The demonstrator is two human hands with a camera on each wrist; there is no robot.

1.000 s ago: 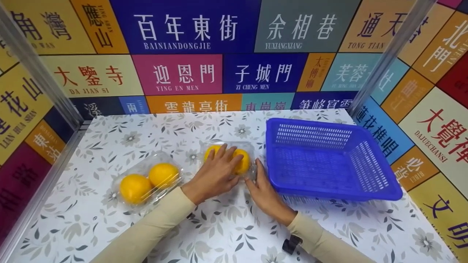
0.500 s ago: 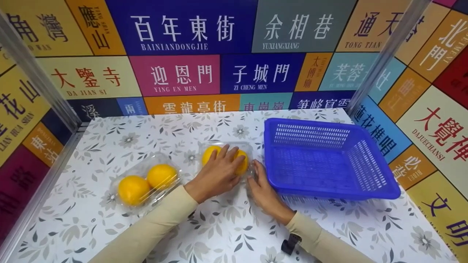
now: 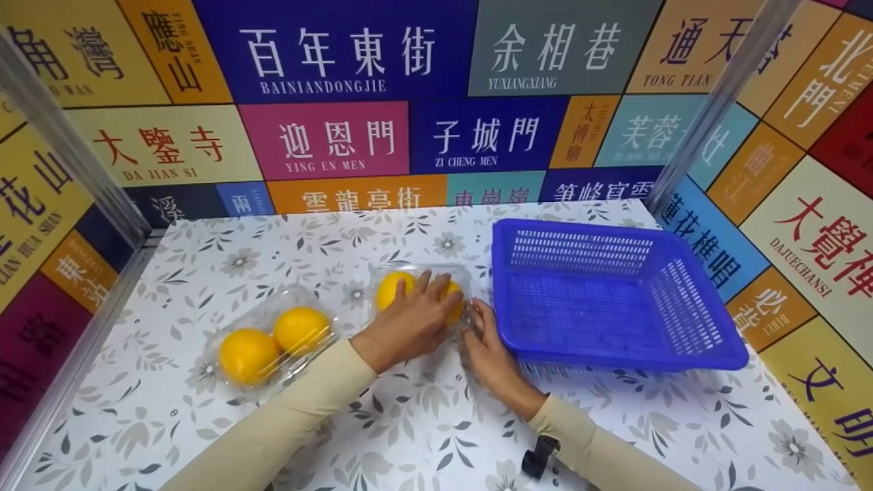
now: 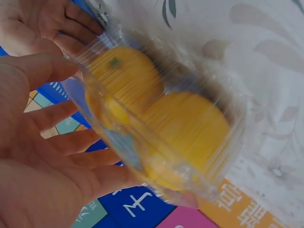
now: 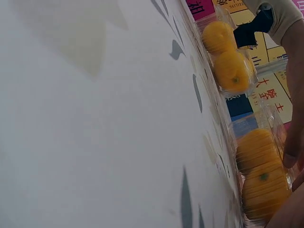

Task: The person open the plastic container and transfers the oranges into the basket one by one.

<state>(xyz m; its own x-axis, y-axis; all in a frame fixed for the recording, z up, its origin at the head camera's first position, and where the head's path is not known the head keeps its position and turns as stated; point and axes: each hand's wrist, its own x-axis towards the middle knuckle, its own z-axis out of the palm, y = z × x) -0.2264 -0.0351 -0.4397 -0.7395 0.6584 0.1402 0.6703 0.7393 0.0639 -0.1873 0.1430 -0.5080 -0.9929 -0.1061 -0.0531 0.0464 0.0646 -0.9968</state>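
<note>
A clear plastic clamshell box (image 3: 458,274) with two oranges (image 3: 393,292) inside sits mid-table. My left hand (image 3: 408,322) lies over its lid, fingers spread across the top and the thumb near the front edge. In the left wrist view the extended fingers (image 4: 80,141) reach along the lid. At the box's right end is my right hand (image 3: 496,368), its fingers loosely bent and fingertips right at the box's side. To the left stands a second clear clamshell box (image 3: 290,297), also with two oranges (image 3: 249,356) in it. The left forearm passes close beside that box.
A blue plastic basket (image 3: 580,307) with perforated walls stands to the right, close beside the right hand. White leaf-patterned cloth covers the table (image 3: 423,436). Panels with coloured signs (image 3: 327,136) wall in the back and both sides. A black strap (image 3: 540,455) hangs at the right wrist.
The left hand has shifted slightly to the right over the lid. Both boxes and the basket stay in place, and the right hand has hardly moved.
</note>
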